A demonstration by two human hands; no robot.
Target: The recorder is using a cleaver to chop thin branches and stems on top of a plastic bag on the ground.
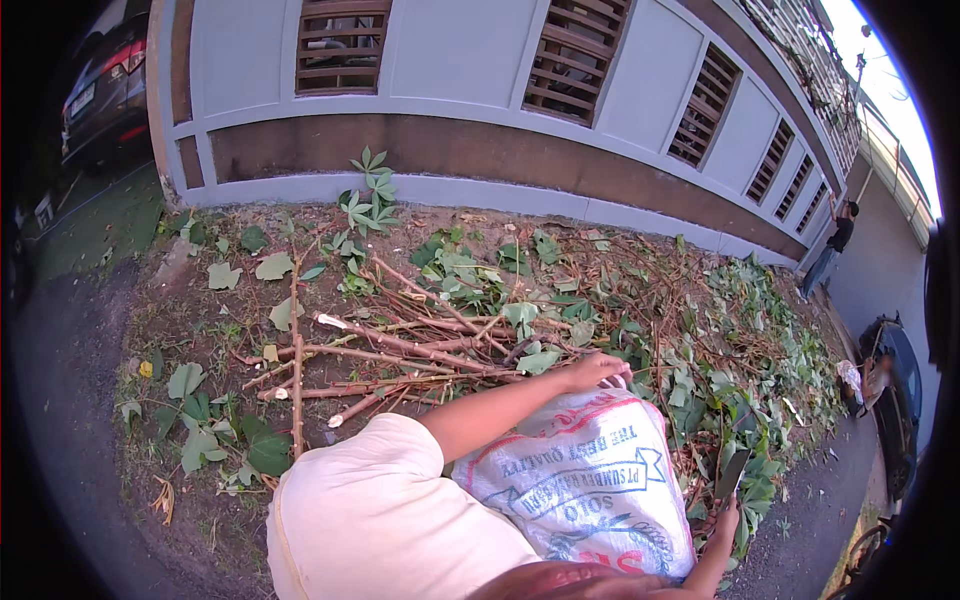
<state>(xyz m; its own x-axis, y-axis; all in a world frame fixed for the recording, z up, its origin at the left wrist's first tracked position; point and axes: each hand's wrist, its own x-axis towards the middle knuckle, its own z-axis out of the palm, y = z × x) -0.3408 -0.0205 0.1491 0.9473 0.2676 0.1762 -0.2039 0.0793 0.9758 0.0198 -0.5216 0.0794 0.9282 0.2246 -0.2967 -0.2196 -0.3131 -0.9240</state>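
My left hand [598, 372] is closed on the upper edge of a white woven sack [575, 470] with red and blue print. The sack slumps against my body, and what it holds is hidden. At its right side, low over the leaves, my right hand [728, 520] grips a knife with a broad dark blade [733, 473] pointing up. Its handle is mostly covered by my fingers. Just beyond my left forearm lies a pile of cut brown stems [400, 345], some with pale cut ends.
Cut green leaves and thin twigs [740, 350] spread along the right. A leafy plant [370, 200] stands by the grey and brown wall [450, 150]. Cars stand at far left [105, 90] and right [895, 400]. Another person [842, 240] is by the wall's far end.
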